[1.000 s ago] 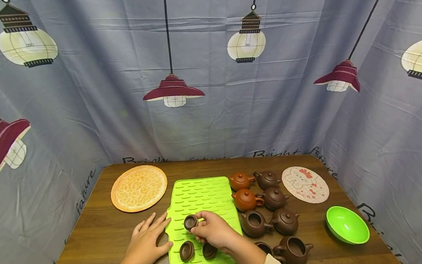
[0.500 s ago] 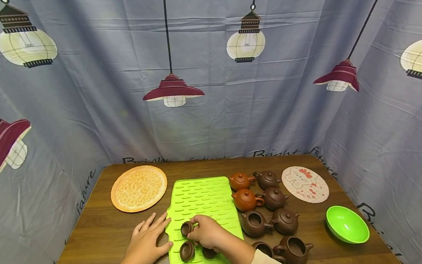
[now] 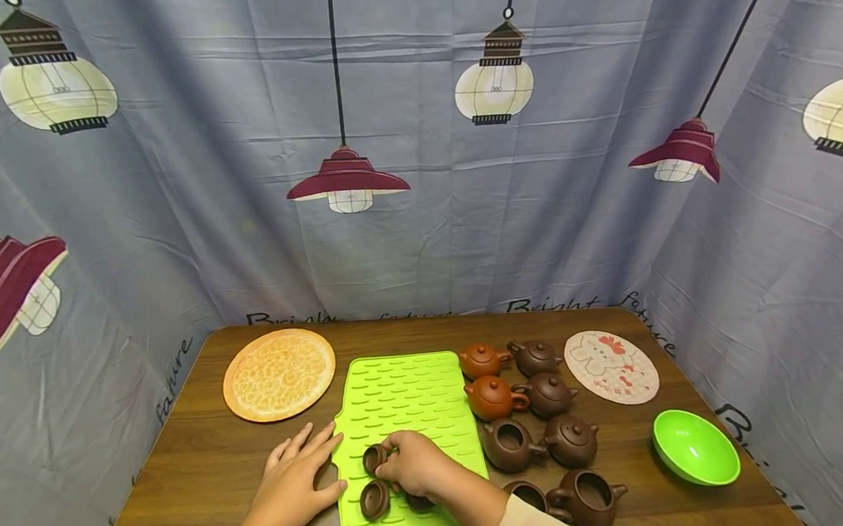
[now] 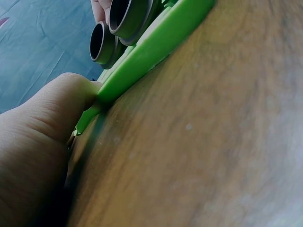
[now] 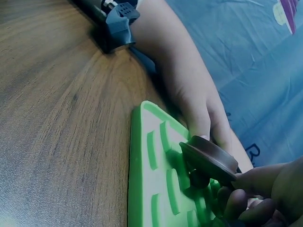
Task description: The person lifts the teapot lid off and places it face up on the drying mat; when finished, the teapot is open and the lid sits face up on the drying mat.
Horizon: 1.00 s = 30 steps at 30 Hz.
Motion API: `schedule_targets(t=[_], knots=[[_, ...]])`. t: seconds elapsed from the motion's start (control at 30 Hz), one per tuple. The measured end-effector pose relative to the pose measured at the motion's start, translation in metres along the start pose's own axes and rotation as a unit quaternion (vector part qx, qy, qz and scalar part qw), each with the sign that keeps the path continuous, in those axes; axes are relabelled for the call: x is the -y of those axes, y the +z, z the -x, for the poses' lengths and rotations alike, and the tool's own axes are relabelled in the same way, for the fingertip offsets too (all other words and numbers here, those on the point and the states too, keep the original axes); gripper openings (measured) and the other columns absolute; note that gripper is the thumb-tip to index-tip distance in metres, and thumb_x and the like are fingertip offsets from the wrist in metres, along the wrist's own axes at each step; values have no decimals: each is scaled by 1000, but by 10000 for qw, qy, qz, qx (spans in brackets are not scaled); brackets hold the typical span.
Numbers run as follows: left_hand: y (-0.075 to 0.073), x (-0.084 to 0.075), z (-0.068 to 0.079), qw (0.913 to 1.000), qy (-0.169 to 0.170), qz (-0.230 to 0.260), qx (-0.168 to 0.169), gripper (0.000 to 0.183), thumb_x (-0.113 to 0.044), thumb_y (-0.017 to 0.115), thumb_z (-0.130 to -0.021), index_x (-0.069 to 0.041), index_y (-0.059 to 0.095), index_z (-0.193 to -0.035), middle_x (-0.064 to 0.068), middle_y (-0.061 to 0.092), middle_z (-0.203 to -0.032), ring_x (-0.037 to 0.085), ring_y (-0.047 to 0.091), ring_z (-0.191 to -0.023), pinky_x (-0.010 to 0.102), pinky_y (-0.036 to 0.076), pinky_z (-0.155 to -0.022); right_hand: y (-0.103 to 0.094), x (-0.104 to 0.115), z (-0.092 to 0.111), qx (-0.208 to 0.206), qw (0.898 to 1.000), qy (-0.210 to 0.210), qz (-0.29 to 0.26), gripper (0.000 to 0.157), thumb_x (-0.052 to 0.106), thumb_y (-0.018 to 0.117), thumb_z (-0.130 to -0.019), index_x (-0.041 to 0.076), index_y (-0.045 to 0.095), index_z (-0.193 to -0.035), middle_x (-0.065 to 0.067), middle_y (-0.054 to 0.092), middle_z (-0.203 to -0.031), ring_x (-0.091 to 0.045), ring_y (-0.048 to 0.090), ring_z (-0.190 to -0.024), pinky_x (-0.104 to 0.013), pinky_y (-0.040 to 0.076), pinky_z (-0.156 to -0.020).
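Splayed, my left hand (image 3: 294,483) lies at the left edge of the light-green ridged mat (image 3: 402,390), its fingertips and thumb touching that edge. My right hand (image 3: 418,466) pinches a small dark brown teapot lid (image 3: 373,458) low over the mat, hollow side showing. Just in front of it another brown lid (image 3: 374,499) lies tilted with its hollow side up. A third lid (image 3: 419,504) is mostly hidden under the right hand. In the left wrist view the thumb (image 4: 66,104) meets the mat's side. Whether the pinched lid touches the mat is unclear.
Right of the mat stand two reddish-brown teapots (image 3: 490,397) and several dark brown ones (image 3: 572,440), some lidless. A green bowl (image 3: 697,448) and a round bunny-print mat (image 3: 611,367) are farther right. An orange round placemat (image 3: 279,375) lies at the back left.
My right hand has brought the pinched lid down and slightly left, close to the other lids, then stayed nearly still. My left hand has not moved.
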<state>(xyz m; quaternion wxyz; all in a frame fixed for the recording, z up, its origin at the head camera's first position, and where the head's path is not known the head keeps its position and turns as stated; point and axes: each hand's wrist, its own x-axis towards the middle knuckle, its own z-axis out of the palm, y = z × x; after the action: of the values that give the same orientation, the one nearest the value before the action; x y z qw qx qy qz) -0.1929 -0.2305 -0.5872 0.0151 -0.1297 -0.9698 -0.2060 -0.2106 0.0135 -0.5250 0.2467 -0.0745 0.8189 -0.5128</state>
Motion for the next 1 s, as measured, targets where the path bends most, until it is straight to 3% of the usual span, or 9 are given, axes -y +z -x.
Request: schedule_targets(t=[0.37, 0.63, 1.0], knots=[[-1, -2, 0, 10000, -18, 22, 25, 76, -59, 74, -90, -31, 51, -157, -10, 37, -169, 33, 29, -159, 64, 15, -123, -1, 0, -2, -41, 9997, 160, 155, 15, 8, 77, -94, 7, 66, -104, -8, 65, -72, -17, 56, -57, -28, 40, -48], [-2, -2, 0, 10000, -9, 48, -23, 76, -57, 75, -90, -30, 52, -157, -9, 37, -169, 34, 29, -158, 64, 14, -123, 1, -3, -2, -127, 9998, 9, -175, 23, 4, 72, -96, 8, 65, -118, -8, 63, -68, -13, 48, -50, -24, 32, -42], [-4, -4, 1, 9999, -60, 118, 49, 76, -58, 74, -90, -29, 51, -157, -9, 36, -169, 34, 28, -159, 64, 14, -123, -3, -2, 0, -183, 9998, 59, -89, 32, 7, 75, -95, 3, 64, -124, -12, 69, -76, -17, 54, -55, -28, 39, -48]])
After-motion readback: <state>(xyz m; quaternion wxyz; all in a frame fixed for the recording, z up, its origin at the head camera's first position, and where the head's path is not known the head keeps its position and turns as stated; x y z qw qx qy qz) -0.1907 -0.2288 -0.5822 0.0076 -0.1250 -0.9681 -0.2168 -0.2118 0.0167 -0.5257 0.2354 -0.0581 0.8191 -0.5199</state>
